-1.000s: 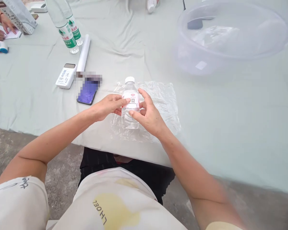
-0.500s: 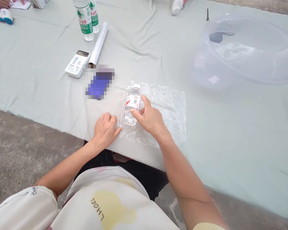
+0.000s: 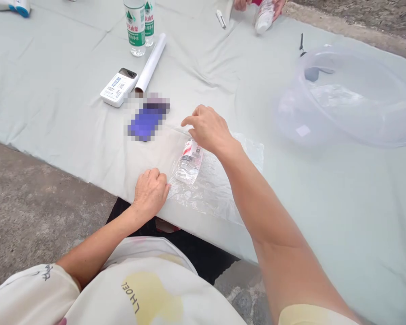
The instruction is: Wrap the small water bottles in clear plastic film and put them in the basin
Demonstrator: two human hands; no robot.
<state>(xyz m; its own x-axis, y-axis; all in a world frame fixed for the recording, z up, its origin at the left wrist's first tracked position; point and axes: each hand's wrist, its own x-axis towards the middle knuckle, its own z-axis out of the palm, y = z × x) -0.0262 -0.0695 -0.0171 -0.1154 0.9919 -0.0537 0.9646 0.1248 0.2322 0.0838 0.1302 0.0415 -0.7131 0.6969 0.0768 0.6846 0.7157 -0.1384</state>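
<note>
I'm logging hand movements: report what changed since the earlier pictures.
The left hand let go of the clear plastic bottle with a white label and came back to the left edge of the wrinkled transparent plastic sheet. The right hand moved forward, off the label to the bottle's hidden top end. The white rolled tube stayed put.

A cloth-covered table (image 3: pixel 325 203) carries plastic film (image 3: pixel 213 192), a roll (image 3: pixel 152 62) and a basin (image 3: pixel 288 119).

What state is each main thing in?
Small bottle: top hidden from view
Plastic film: spread out, wrinkled
Left hand: curled at the plastic film's edge, grip unclear
Right hand: bent over the small bottle
Green-labelled bottles: upright
White roll: lying down
White device: lying flat
Phone: lying flat, pixelated
Clear basin: open side up
Tablecloth: creased
</note>
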